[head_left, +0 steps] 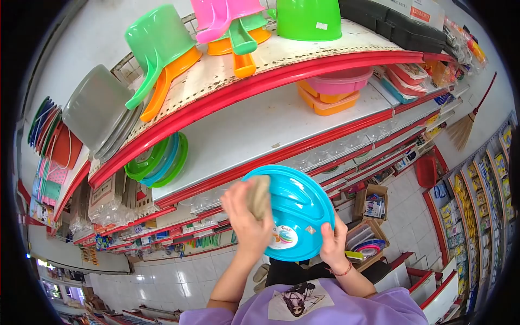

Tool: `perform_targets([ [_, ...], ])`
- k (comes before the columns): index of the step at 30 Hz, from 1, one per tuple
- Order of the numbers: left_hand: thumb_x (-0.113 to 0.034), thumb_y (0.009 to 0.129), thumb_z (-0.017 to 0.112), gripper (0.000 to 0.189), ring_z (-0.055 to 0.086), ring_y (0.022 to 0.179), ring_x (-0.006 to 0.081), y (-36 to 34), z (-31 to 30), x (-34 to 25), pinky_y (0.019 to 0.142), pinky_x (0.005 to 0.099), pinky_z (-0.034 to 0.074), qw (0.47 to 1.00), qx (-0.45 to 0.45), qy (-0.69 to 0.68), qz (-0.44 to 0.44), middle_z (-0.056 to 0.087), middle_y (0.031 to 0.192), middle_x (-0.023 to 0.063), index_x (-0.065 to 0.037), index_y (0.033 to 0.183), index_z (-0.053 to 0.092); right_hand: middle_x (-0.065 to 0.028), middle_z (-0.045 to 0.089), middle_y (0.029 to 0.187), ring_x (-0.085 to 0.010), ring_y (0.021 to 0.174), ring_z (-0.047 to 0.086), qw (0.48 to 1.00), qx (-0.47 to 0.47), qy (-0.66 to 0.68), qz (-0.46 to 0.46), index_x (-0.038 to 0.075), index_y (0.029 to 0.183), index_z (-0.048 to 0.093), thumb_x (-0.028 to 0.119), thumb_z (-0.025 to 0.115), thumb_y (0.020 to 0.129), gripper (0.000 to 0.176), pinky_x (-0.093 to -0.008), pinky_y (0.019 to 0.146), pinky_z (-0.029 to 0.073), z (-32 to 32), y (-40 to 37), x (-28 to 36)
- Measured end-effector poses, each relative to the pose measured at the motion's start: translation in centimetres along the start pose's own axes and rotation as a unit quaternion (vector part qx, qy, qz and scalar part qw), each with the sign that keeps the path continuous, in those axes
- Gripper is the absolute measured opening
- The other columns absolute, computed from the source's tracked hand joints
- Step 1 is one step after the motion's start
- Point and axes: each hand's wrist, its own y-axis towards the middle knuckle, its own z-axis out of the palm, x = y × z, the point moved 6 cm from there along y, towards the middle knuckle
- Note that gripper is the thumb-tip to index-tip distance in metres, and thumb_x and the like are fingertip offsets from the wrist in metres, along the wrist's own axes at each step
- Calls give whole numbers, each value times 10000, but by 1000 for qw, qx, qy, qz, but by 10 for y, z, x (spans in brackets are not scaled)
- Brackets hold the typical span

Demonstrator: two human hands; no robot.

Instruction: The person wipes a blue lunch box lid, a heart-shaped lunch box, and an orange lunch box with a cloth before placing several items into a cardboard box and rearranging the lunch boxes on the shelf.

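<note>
Shelf, centre left: we see a stack of green and blue plates (160, 162) standing on edge on the white shelf (254, 130), well apart from both hands.
Left hand: our left hand (245, 216), lower centre, is closed around a beige cloth (259, 196) and presses it on the upper left of the plate's face.
Blue plate: the round blue plate (303, 208) hangs in the air at lower centre, tilted towards us, in front of the shelf's red edge and resting on nothing.
Sticker: a round label (283, 237) sits near the lower rim, just below the cloth.
Right hand: our right hand (333, 246), right of centre, is clamped on the lower right rim; its fingers are hidden behind.
Doing it well: we judge the cloth should follow the moulded rings, the right hand bracing against each push, with a light touch around the label.
Risk: a hard push could twist the plate free above the tiled floor (206, 271).
</note>
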Motion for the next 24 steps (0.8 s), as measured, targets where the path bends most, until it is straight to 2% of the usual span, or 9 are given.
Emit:
perform_targets([
  [3, -3, 659, 703, 429, 508, 903, 308, -13, 8, -36, 774, 398, 433, 991, 62, -38, 113, 523, 997, 145, -36, 1065, 570, -153, 595, 1051, -185, 955, 552, 1000, 5, -13, -6, -102, 1233, 436, 256, 480, 908, 485, -308, 836, 428, 0, 2, -1],
  [6, -3, 654, 714, 379, 516, 905, 298, -21, 5, -33, 763, 376, 440, 984, 42, 39, 169, 524, 1001, 152, -33, 1014, 600, -141, 596, 1043, -175, 940, 555, 1000, -22, 20, 0, -94, 1220, 448, 283, 476, 913, 487, -296, 819, 434, -9, 5, 3],
  [8, -69, 727, 676, 291, 520, 905, 304, -9, -2, -2, 766, 380, 434, 998, -9, 19, 60, 520, 1014, 166, -14, 1006, 614, -124, 587, 1061, -161, 935, 552, 997, -33, 73, 3, -79, 1197, 471, 331, 469, 922, 494, -284, 810, 436, -12, 6, 12],
  [10, -76, 739, 647, 299, 520, 886, 315, 5, -5, 17, 776, 401, 412, 996, -23, -71, -42, 517, 1024, 165, -16, 1029, 607, -131, 593, 1037, -175, 926, 556, 999, -24, 14, -28, -91, 1188, 472, 308, 473, 916, 483, -295, 811, 432, -8, 5, 11],
  [11, -85, 772, 627, 274, 520, 899, 324, 4, -3, 10, 782, 408, 424, 996, -20, -84, -35, 514, 1030, 184, 12, 1026, 596, -141, 601, 1008, -188, 901, 563, 998, -27, -5, -49, -99, 1173, 479, 290, 480, 910, 470, -302, 799, 434, -5, 6, 10],
  [17, -145, 721, 684, 373, 516, 910, 308, -13, 11, -53, 791, 405, 413, 983, 68, -44, 167, 518, 1040, 165, -22, 1064, 604, -173, 599, 1019, -205, 917, 570, 997, -8, -51, -56, -107, 1177, 478, 250, 476, 894, 456, -312, 804, 433, 5, 13, 10],
  [19, -151, 696, 705, 421, 510, 912, 311, -26, 13, -64, 795, 418, 404, 965, 88, -28, 246, 511, 1064, 158, -45, 1092, 605, -135, 594, 1037, -165, 928, 547, 997, -7, -37, -61, -92, 1194, 473, 289, 459, 913, 474, -285, 810, 427, 4, 13, 14],
  [22, -136, 685, 713, 455, 496, 961, 322, -21, -3, -39, 816, 435, 395, 978, 9, 114, 176, 483, 1132, 155, -83, 1124, 605, -127, 591, 1047, -157, 931, 544, 999, 7, -2, -48, -89, 1204, 466, 314, 452, 918, 495, -274, 809, 426, 0, 10, 19],
  [24, -128, 723, 689, 430, 474, 984, 338, 2, -12, -26, 826, 438, 390, 990, -3, 108, 87, 456, 1143, 181, -90, 1141, 596, -134, 589, 1053, -166, 934, 548, 996, 5, -6, -84, -93, 1209, 460, 317, 454, 917, 503, -278, 813, 426, 0, 12, 24],
])
